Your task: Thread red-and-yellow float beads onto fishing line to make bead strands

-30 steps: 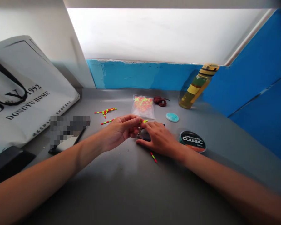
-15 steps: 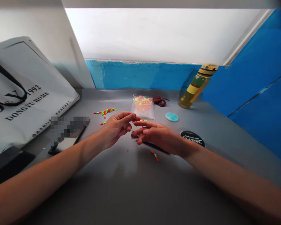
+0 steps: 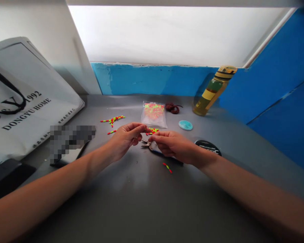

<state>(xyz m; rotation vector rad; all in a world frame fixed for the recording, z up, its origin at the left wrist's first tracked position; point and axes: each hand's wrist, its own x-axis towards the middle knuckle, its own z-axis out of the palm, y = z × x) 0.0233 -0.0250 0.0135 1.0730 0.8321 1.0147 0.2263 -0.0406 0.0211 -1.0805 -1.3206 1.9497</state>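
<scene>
My left hand (image 3: 126, 138) is pinched, thumb against forefinger, above the grey table. Something tiny sits at its fingertips, too small to name. Close on its right, my right hand (image 3: 174, 143) is also pinched, fingertips pointing left; whatever it holds does not show. Below the right hand lies a pair of pliers (image 3: 146, 144), jaws to the left, handles partly covered. Just behind the fingertips is a small heap of red and yellow-green beads (image 3: 154, 131). A clear bag (image 3: 154, 116) of the same beads lies farther back. A short bead strand (image 3: 167, 167) rests nearer me.
More bead strands (image 3: 113, 119) lie left of the bag. Dark red cord (image 3: 172, 108), a turquoise round case (image 3: 185, 125), a black round container (image 3: 208, 147) and a tilted-looking bottle (image 3: 207, 98) stand or lie rightward. A white shopping bag (image 3: 27, 87) and a partly blurred-out dark device (image 3: 73, 152) are left.
My right hand's fingers have closed from a spread pose into a pinch and drawn slightly right, uncovering the pliers' jaws and the bead heap. My left hand keeps its pinch.
</scene>
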